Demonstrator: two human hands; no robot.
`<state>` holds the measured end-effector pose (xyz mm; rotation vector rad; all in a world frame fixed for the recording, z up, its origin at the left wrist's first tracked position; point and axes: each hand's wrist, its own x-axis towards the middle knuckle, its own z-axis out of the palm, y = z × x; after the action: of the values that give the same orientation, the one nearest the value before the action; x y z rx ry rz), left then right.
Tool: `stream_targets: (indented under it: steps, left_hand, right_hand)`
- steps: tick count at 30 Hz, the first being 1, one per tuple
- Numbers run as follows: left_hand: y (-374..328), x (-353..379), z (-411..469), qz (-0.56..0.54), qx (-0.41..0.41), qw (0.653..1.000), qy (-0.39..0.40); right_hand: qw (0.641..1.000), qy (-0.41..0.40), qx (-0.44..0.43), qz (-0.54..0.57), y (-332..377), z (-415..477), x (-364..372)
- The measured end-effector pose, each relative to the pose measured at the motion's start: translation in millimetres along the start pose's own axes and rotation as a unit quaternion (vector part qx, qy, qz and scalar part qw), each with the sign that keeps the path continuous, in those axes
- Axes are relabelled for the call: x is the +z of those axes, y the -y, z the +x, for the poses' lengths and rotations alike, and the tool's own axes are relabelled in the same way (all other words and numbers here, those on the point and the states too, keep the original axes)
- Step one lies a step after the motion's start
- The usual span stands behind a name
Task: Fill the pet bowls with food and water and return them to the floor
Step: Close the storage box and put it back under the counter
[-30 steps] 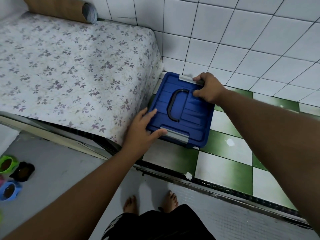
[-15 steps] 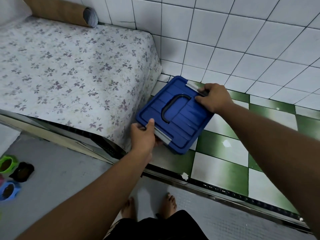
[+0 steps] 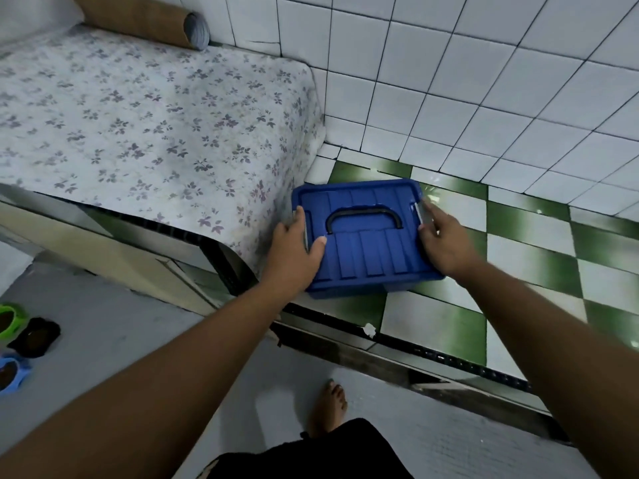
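A blue lidded storage box (image 3: 366, 243) with a black handle sits on the green and white checkered counter (image 3: 449, 316), near its front edge. My left hand (image 3: 294, 250) grips the box's left side, thumb on the lid. My right hand (image 3: 446, 240) holds the right side, fingers at the grey latch. Three pet bowls lie on the grey floor at the far left: a green bowl (image 3: 10, 319), a black bowl (image 3: 34, 337) and a blue bowl (image 3: 12, 373).
A flower-patterned cloth (image 3: 138, 126) covers the counter's left part, with a brown roll (image 3: 148, 20) at the back wall. White wall tiles (image 3: 484, 81) rise behind the box. My bare foot (image 3: 328, 406) stands on the grey floor below.
The box has turned square to me and come closer to the counter's front edge. My hands have shifted from its latches' ends to its left and right sides.
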<state>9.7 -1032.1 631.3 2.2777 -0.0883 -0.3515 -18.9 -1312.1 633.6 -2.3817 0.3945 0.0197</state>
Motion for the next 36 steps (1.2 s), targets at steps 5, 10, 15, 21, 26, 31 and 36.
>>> stream_targets:
  steps: [5, 10, 15, 21, 26, 31, 36]
  left_hand:
    - [23, -10, -36, 0.023, 0.033, 0.998, 0.048]
    - [65, -25, -101, 0.025, 0.05, 0.997, 0.052]
    - [111, -52, -171, 0.001, 0.034, 0.998, 0.048]
    - [159, -95, -237, -0.02, 0.006, 1.0, 0.018]
    - [185, -125, -261, -0.029, -0.009, 0.999, -0.025]
    - [201, -134, -273, -0.015, -0.018, 0.999, -0.043]
    - [216, -112, -274, -0.005, -0.022, 1.0, -0.02]
  right_hand:
    - [0.999, 0.031, 0.029, 0.006, 0, -72, 16]
    - [0.998, 0.014, 0.058, -0.034, 26, -156, 40]
    - [0.999, -0.007, 0.034, -0.035, 54, -230, 73]
    - [0.999, 0.032, 0.012, -0.009, 91, -277, 118]
    - [0.999, 0.043, -0.023, 0.02, 129, -292, 144]
    - [0.997, 0.049, -0.041, 0.035, 141, -297, 158]
    - [0.996, 0.07, -0.002, 0.053, 111, -308, 173]
